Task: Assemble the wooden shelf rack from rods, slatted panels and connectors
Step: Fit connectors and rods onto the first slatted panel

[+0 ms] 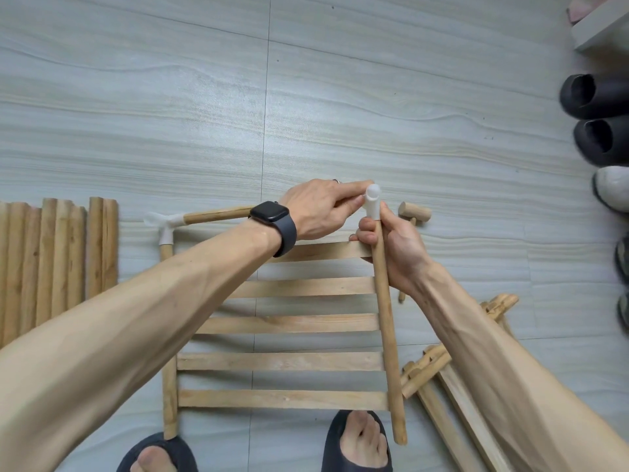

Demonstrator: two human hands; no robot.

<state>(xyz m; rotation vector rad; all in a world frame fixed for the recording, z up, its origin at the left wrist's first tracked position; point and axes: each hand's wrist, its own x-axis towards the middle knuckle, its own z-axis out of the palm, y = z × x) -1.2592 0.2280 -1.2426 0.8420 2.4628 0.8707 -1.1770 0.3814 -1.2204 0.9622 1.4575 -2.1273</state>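
A person bends over a slatted panel (282, 325) lying on a pale grey floor (374, 97) with a printed wavy grain. The left hand (316, 209), with a dark smartwatch (272, 216) on its wrist, is curled closed. Its thumb and forefinger pinch a white plastic connector (372, 202) at the panel's far right corner. The right hand (391, 250) wraps its fingers round the right side rod (388, 335) just below that connector.

The panel has five flat, light wooden slats set between round side rods. A round top rod (218, 214) runs from under the left hand to a second white connector (166, 224) at the far left corner.

A row of smooth round rods (51, 260) lies to the left. A small wooden mallet (415, 212) rests just right of the hands. More wooden pieces (459, 403) are heaped at lower right. Dark slippers (357, 444) cover the person's feet, and shoes (592, 97) line the right edge.
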